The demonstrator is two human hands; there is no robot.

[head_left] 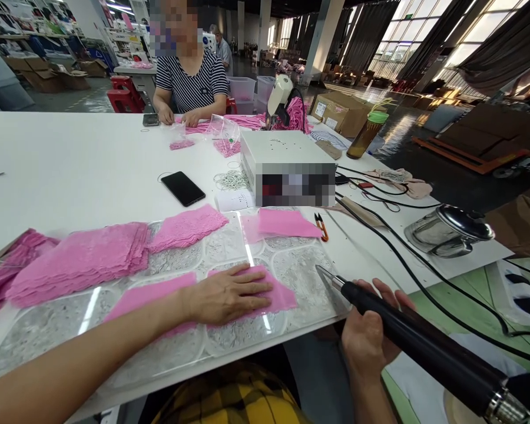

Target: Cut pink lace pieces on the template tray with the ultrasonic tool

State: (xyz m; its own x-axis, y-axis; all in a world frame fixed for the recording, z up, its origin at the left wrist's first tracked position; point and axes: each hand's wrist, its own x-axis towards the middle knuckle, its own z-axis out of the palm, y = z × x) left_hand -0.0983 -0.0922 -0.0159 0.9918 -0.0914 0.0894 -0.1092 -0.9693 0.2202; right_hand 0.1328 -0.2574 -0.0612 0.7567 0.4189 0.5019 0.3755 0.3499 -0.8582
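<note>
My left hand (229, 294) lies flat, fingers stretched out, on a piece of pink fabric (282, 294) on a clear patterned mat (309, 265). Another pink piece (154, 291) lies partly under my left forearm. With its fingers around the grip, my right hand (371, 330) holds a thick black corded hand tool (406, 335) with a pointed metal tip. That tip hovers right of the fabric, apart from it. Beyond my left hand are a tall stack of pink pieces (83, 253), a smaller stack (188, 227) and a folded pink piece (287, 222).
A white box unit (287, 147) stands mid-table, with black cables (406, 277) running at right. Small orange-handled snips (321, 227), a phone (183, 188) and a lidded glass mug (446, 231) are around it. Across the table a person (192, 82) handles pink strips.
</note>
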